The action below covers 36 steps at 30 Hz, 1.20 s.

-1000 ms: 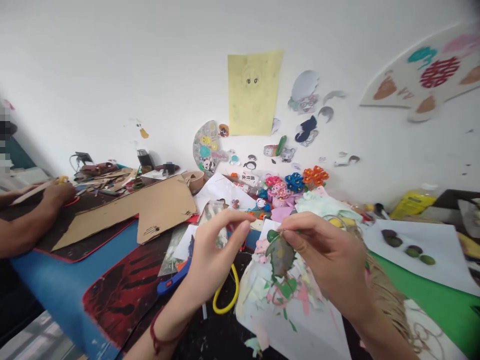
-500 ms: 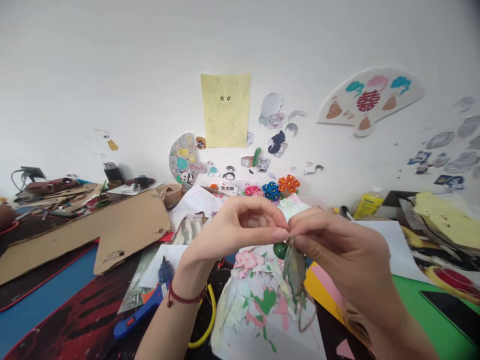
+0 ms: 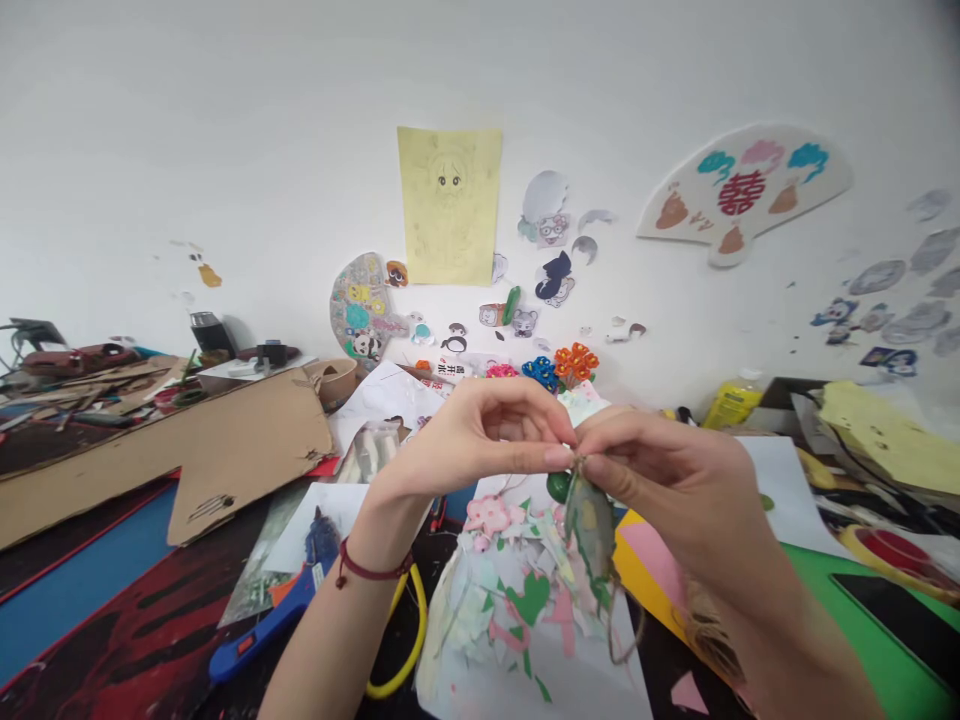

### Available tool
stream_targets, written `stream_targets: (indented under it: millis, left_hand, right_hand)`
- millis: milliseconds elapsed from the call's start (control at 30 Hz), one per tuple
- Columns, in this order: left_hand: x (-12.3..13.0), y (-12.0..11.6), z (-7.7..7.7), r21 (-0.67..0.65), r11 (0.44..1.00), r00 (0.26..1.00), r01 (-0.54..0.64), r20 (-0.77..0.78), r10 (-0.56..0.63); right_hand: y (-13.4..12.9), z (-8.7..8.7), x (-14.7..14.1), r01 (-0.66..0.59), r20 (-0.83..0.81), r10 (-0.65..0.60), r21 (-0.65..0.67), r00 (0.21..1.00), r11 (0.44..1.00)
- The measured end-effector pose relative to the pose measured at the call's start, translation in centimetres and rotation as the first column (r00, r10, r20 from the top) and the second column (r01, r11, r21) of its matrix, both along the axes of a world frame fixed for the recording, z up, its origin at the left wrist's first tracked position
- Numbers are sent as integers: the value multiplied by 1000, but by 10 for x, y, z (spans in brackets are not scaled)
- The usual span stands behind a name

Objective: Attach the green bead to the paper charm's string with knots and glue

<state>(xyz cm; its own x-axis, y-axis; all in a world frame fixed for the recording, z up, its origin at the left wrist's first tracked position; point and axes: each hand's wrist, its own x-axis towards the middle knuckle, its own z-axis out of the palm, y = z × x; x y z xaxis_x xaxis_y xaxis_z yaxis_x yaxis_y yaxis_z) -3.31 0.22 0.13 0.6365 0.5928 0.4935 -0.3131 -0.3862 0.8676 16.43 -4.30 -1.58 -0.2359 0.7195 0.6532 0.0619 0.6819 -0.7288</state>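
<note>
My left hand [image 3: 510, 430] is closed, thumb and forefinger pinching at a thin cord. My right hand [image 3: 667, 480] is closed as well, its fingertips meeting the left ones at the same cord. Below the fingertips hangs a grey-green leaf-shaped ornament [image 3: 590, 530], with a round green bead [image 3: 558, 487] at its top left. A thin brown string [image 3: 619, 640] loops from its lower end. The fingers hide most of the cord. Beneath lies a white sheet [image 3: 600, 680] with paper scraps, a green heart cutout [image 3: 531, 598] and a pink flower [image 3: 489, 513].
To the left are a blue glue gun [image 3: 259, 632], a yellow loop [image 3: 415, 630] and a large cardboard piece [image 3: 255, 440]. At right lie a green sheet [image 3: 817, 590], a dark phone [image 3: 900, 615] and a yellow bottle [image 3: 735, 400]. Cutouts hang on the wall.
The view has shifted slightly. Both hands stay together at the cord, and the leaf-shaped ornament has turned a little, showing more of its face.
</note>
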Motion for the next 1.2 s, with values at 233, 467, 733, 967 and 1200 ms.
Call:
stream_targets:
  millis: [233, 467, 733, 967, 1200]
  left_hand:
    - [1, 0, -1, -17, 1000, 1000, -17, -6, 17]
    - [2, -2, -1, 12, 998, 998, -58, -16, 58]
    - [2, -2, -2, 30, 997, 998, -65, -10, 65]
    - [4, -3, 1, 39, 993, 994, -108, -29, 109]
    - [4, -6, 0, 62, 989, 989, -138, -40, 140]
  right_hand:
    - [-2, 1, 1, 2, -2, -2, 1, 1000, 1000]
    - [-2, 1, 1, -2, -2, 2, -18, 1000, 1000]
    - [-2, 1, 2, -12, -2, 12, -33, 1000, 999]
    - [-4, 2, 1, -14, -7, 14, -10, 1000, 1000]
    - [-6, 3, 2, 23, 25, -23, 31, 999, 999]
